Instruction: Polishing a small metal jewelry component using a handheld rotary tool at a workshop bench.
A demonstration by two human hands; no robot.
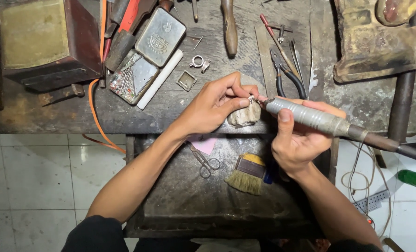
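- Two of our hands meet at the middle of the bench: our left hand (212, 105) has its thumb and forefinger pinched shut on a small silver ring (252, 99), holding it against the top of a worn wooden peg (244, 115) that juts from the bench edge.
- Our right hand (297, 140) is wrapped closed round a grey rotary handpiece (306, 116), thumb lying along its barrel; its tip touches the ring from the three o'clock side.
- From the handpiece a dark shaft (390, 143) runs off toward four o'clock, out of the picture.
- Below our hands, at six o'clock, sits a metal tray (180, 196); in it lie small scissors (204, 161), a flat brush (247, 173) with pale bristles, and a pink scrap (205, 143).
- On the workbench (180, 107), toward one o'clock from the ring, lie black-handled pliers (285, 74) and tweezers (296, 55).
- Toward eleven o'clock we see a second ring (198, 62), a small square metal frame (186, 80), a white stick (160, 79), and an open tin (134, 76) of small bits with its lid (160, 36) beside it.
- An orange cord (95, 112) trails off the bench at nine o'clock.
- A wooden handle (229, 28) lies at twelve o'clock.
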